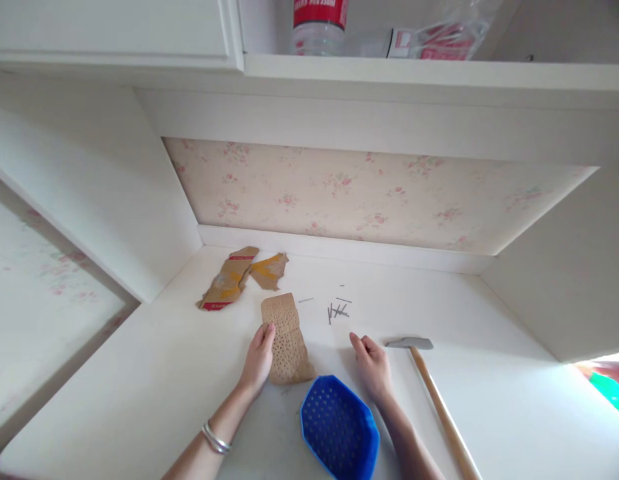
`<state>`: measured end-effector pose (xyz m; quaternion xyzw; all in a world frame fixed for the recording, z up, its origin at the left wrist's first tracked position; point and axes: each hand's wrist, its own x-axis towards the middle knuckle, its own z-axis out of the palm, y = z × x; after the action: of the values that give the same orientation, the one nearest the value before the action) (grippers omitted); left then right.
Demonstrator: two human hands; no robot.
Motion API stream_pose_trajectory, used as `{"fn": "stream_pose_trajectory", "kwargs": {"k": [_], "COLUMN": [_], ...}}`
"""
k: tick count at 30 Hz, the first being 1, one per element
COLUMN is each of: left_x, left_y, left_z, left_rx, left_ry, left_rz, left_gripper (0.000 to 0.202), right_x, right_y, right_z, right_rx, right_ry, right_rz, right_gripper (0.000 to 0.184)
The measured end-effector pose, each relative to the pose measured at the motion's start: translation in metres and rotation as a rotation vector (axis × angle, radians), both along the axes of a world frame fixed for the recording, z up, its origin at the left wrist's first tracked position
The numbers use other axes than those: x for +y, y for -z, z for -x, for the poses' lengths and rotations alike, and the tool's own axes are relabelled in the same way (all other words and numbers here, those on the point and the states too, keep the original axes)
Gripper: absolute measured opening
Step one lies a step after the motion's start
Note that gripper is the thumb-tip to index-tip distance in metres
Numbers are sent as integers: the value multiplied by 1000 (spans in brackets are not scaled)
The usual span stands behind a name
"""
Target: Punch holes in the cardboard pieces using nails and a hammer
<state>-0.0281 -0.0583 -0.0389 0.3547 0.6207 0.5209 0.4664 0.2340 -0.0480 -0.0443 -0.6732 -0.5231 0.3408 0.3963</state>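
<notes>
My left hand [259, 357] lies flat with fingers stretched out, its fingertips resting on the left edge of a brown cardboard piece [288, 341] full of small punched holes. My right hand [372, 363] rests on the white counter to the right of the cardboard, fingers loosely curled and holding nothing. Several small nails [338, 310] lie scattered just beyond the right hand. A hammer [434, 393] with a wooden handle lies to the right of that hand, its metal head pointing left. A blue perforated plastic basket [339, 427] sits between my forearms.
Two torn scraps of brown and yellow cardboard [239, 277] lie near the back left corner. The white counter [139, 380] is boxed in by side walls and a floral back panel [369, 193]. A shelf above holds a bottle [319, 23] and plastic packaging [439, 37].
</notes>
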Motion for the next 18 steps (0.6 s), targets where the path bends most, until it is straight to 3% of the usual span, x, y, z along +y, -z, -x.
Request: {"fn": "stream_pose_trajectory", "kwargs": {"k": [6, 11, 18], "left_x": [-4, -3, -6], "left_y": [-8, -22, -35], "left_z": [18, 28, 23], "left_rx": [-172, -454, -704], "left_ry": [58, 124, 16], "left_rz": [69, 130, -28], "left_gripper": [46, 31, 11], "right_x": [-35, -35, -32], "right_y": [-9, -5, 2], "right_z": [-2, -2, 1], "right_rx": [61, 12, -78], "right_ry": [-4, -22, -72], "right_rz": [47, 51, 44], "right_gripper": [51, 51, 52]}}
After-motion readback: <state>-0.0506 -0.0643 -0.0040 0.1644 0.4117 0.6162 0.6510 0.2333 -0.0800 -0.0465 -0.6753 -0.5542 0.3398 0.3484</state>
